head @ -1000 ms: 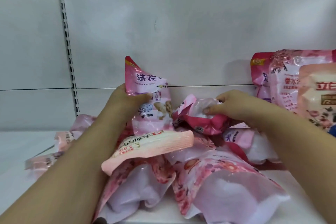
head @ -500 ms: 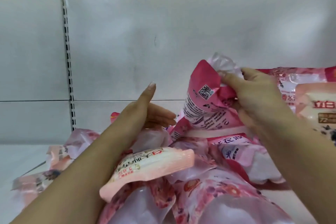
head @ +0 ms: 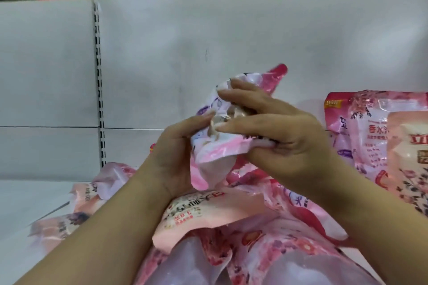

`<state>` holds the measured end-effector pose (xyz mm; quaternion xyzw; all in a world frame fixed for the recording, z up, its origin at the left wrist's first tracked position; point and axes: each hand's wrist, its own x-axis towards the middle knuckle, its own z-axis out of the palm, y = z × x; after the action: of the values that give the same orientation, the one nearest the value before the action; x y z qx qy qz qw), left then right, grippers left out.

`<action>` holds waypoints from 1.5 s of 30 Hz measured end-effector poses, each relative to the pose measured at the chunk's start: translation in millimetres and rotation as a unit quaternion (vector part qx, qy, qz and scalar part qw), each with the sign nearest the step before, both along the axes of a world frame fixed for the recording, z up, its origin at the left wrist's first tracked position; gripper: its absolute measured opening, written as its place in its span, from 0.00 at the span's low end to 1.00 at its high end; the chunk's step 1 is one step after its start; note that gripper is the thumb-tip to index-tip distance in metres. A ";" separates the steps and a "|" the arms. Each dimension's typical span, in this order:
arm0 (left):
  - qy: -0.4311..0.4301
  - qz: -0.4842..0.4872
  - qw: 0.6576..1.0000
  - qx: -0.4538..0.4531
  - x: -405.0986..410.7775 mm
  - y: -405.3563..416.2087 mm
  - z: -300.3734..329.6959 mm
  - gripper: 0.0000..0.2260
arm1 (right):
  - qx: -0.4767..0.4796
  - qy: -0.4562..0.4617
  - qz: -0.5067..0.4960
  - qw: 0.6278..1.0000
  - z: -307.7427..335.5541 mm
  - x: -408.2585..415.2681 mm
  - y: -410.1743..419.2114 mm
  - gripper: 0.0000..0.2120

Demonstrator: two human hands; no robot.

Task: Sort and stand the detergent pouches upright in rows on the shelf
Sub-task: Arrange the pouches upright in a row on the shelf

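Observation:
Both hands hold one crumpled pink-and-white detergent pouch (head: 215, 152) in the air above the heap. My left hand (head: 171, 157) grips its lower left side from beneath. My right hand (head: 275, 143) grips its top and right side, fingers curled over it. Under them lies a jumbled pile of pink pouches (head: 266, 250), with a peach-coloured pouch (head: 208, 215) lying flat on top. At the right, pink pouches (head: 361, 136) stand upright against the back wall, a peach one (head: 407, 157) in front of them.
The white shelf floor (head: 30, 203) stretches to the left, with a few fallen pouches (head: 67, 222) on it. A slotted upright (head: 98, 76) splits the white back wall (head: 208, 41). Green foliage and a red object show above the wall.
My left hand let go of the pouch it held up and moved to the pouch my right hand lifted from the pile. Both hands now hold that pouch, turned over, higher above the heap.

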<state>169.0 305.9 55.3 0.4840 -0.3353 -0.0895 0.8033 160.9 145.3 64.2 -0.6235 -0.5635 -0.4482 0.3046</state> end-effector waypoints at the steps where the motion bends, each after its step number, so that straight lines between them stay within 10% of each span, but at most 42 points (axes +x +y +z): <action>1: -0.013 -0.035 0.999 -0.030 -1.7 2.0 1.4 0.13 | -0.019 0.007 -0.020 1.000 -1.8 1.8 2.9 0.19; 11: 0.052 0.207 0.972 -0.097 11.5 3.7 -4.6 0.26 | -0.233 0.299 -0.154 0.913 4.1 4.9 -12.8 0.31; 15: 0.036 0.317 0.940 -0.117 11.3 6.5 -5.0 0.14 | -0.141 0.420 -0.216 0.870 12.5 17.6 -37.4 0.29; 21: 0.050 0.340 0.938 -0.040 11.8 5.4 -6.5 0.08 | -0.229 0.549 -0.440 0.673 -6.9 51.7 -84.2 0.41; 25: 0.058 0.344 0.937 -0.027 11.8 5.1 -4.9 0.09 | -0.298 0.606 -0.407 0.615 -22.0 68.5 -84.2 0.55; 31: 0.086 0.367 0.925 0.047 13.1 6.2 -5.5 0.11 | -0.315 0.527 -0.461 0.640 -14.6 54.5 -69.2 0.23; 37: 0.073 0.397 0.910 0.096 11.3 3.9 -7.1 0.12 | -0.266 0.477 -0.512 0.663 -7.3 54.7 -72.4 0.15; 41: -0.003 0.557 0.795 0.241 20.0 8.1 -9.6 0.05 | -0.210 0.472 -0.518 0.681 1.2 51.7 -77.0 0.14; 45: 0.022 0.585 0.744 0.322 29.9 11.3 -11.7 0.25 | -0.117 0.461 -0.512 0.715 19.9 30.3 -85.0 0.14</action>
<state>198.9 317.3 43.6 0.8130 0.0802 0.2848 0.5014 191.2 60.3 84.2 -0.9768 0.0037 -0.1230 0.1752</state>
